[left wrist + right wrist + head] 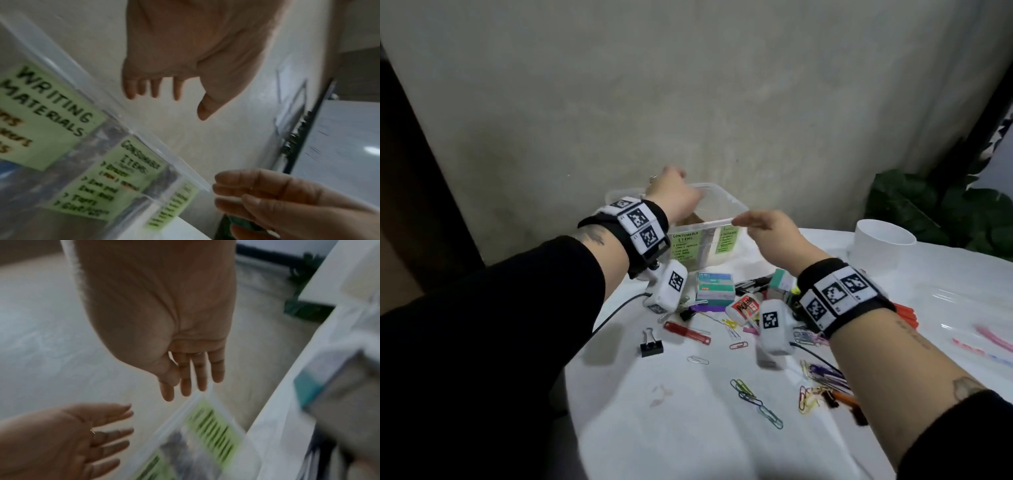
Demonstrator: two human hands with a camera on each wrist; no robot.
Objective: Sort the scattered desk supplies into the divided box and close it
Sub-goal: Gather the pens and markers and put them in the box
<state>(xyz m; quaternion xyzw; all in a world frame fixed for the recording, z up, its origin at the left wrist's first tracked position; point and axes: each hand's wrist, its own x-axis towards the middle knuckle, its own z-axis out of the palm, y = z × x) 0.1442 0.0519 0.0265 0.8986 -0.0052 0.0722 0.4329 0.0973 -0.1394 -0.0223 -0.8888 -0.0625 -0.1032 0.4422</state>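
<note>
One clear box, one binder clip, one white cup

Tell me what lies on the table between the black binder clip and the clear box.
In the head view, a red flat clip and a stack of small boxes lie between the black binder clip and the clear box.

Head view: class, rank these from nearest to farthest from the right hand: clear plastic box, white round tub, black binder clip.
1. Clear plastic box: at the right hand's fingertips.
2. White round tub: to its right, by the plant.
3. Black binder clip: nearer the camera, far left.
</note>
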